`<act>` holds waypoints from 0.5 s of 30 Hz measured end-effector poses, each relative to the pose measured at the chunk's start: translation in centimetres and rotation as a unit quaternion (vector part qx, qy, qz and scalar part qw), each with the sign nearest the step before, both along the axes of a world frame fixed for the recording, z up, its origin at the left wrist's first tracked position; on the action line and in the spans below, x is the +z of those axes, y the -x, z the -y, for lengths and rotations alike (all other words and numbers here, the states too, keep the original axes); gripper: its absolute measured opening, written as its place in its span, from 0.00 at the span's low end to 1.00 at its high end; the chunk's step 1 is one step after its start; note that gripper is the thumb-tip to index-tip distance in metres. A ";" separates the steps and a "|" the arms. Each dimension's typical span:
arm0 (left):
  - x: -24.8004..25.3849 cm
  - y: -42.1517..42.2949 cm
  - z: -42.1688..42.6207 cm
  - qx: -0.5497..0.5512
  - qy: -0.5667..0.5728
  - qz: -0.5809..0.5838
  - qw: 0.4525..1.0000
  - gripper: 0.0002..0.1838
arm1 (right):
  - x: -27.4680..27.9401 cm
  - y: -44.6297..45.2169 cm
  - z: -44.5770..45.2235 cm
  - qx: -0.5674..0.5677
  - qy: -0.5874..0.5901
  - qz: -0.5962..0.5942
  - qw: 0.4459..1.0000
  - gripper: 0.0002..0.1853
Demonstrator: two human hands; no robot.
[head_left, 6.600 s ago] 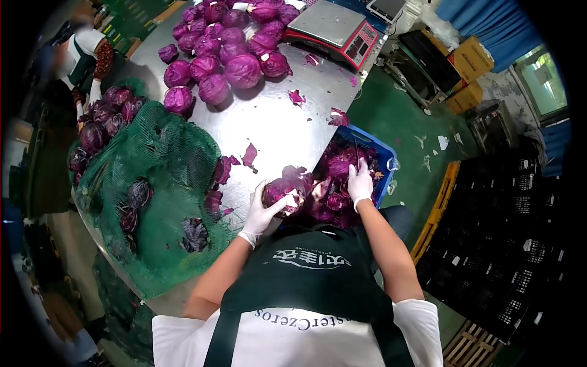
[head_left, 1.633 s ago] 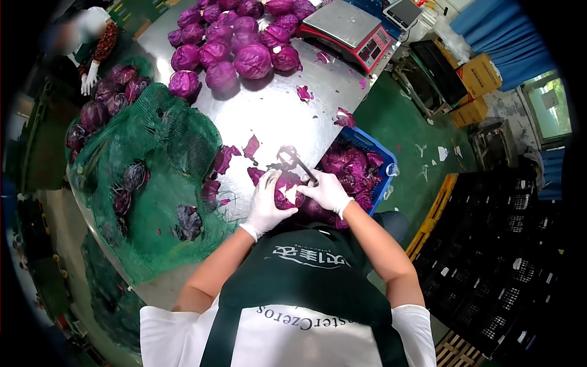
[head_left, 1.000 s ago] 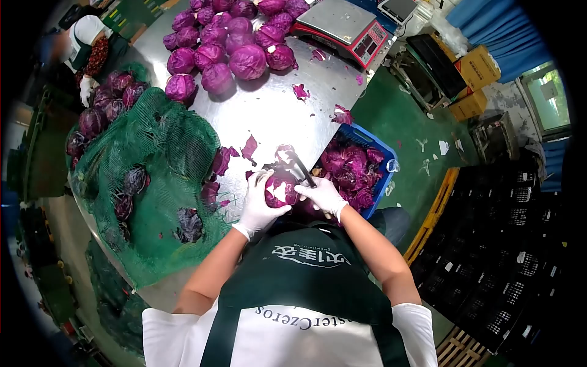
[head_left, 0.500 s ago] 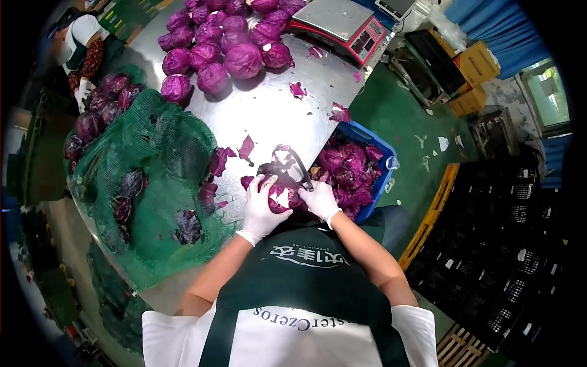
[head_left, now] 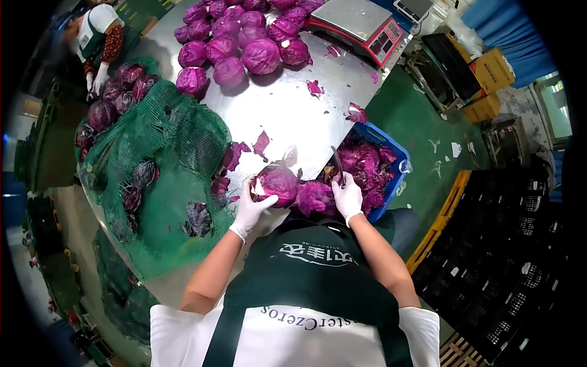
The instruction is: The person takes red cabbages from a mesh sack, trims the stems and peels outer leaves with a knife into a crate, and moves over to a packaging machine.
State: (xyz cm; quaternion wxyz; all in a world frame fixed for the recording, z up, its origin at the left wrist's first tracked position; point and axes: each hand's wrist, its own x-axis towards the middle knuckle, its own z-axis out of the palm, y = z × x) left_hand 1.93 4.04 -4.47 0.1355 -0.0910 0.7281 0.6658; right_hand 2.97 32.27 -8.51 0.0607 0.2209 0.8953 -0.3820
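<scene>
One co-worker (head_left: 104, 30) stands at the far left, gloved hands near a heap of dark cabbages (head_left: 103, 114) by the table's edge. Next comes a green net (head_left: 160, 202), a few dark heads lying on it, then torn leaves (head_left: 232, 156) at its right side. The person's gloved left hand (head_left: 247, 211) grips the left side of a cabbage (head_left: 278, 183), thumb across its near face, at the near edge of the metal table (head_left: 269, 104). Beyond, many purple heads (head_left: 260, 56) are piled at the table's far end. The gloved right hand (head_left: 348, 197) is closed round a knife (head_left: 337, 160), blade pointing away from the body, apart from the cabbage. Farther off is a red scale (head_left: 353, 24). A blue crate (head_left: 398, 179) of purple leaves adjoins the table's right edge; right of it, a yellow pallet (head_left: 440, 221) and black crates (head_left: 495, 257).
</scene>
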 end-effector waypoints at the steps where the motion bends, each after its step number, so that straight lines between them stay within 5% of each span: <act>1: 0.2 0.2 -0.1 -0.019 0.014 -0.014 1.000 0.48 | 2.8 0.4 1.0 0.007 0.045 -0.052 0.998 0.22; 3: 0.5 0.3 -0.3 -0.059 0.042 -0.041 0.997 0.49 | 8.0 1.9 2.7 0.075 0.153 0.000 0.985 0.24; 6: 0.9 0.8 -0.9 -0.166 0.133 -0.096 0.972 0.55 | 10.3 2.9 4.9 0.245 0.088 -0.097 0.961 0.23; 9: 3.4 1.1 -2.4 -0.245 0.215 -0.118 0.938 0.57 | 10.8 5.1 4.6 0.353 0.048 0.029 0.934 0.24; 15: 5.6 1.6 -4.1 -0.301 0.288 -0.116 0.902 0.57 | 12.5 6.3 3.8 0.385 0.003 0.112 0.916 0.24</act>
